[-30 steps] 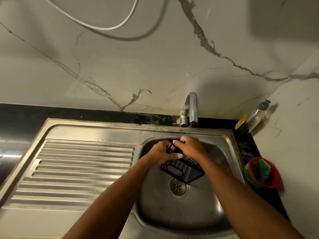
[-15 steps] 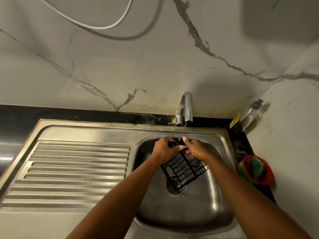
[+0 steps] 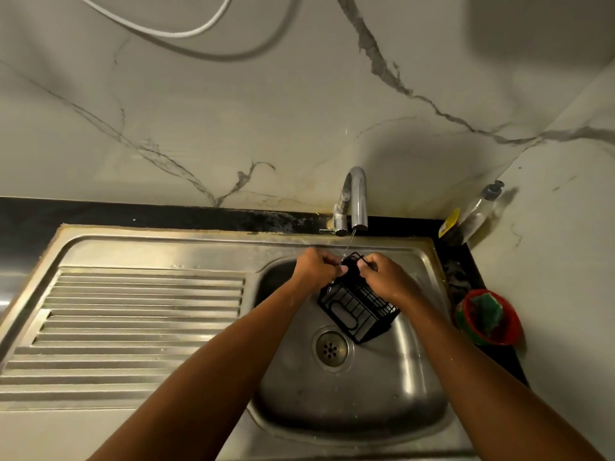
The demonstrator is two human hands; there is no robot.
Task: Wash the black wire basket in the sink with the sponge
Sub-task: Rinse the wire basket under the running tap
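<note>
The black wire basket (image 3: 357, 309) is held tilted over the steel sink bowl (image 3: 349, 400), under a thin stream of water from the tap (image 3: 356, 199). My left hand (image 3: 314, 269) grips the basket's upper left edge. My right hand (image 3: 387, 277) grips its upper right edge, fingers curled round the wires. The green sponge (image 3: 489, 311) lies in a red bowl (image 3: 509, 331) on the counter to the right of the sink, away from both hands.
The drain (image 3: 330, 348) sits just below the basket. A ribbed steel draining board (image 3: 139, 314) spreads to the left. A soap bottle (image 3: 479, 207) leans in the back right corner. A white cable (image 3: 173, 31) hangs on the marble wall.
The basket has turned in my hands and shifted slightly right, so the drain below it now shows. Both hands keep their hold under the running water.
</note>
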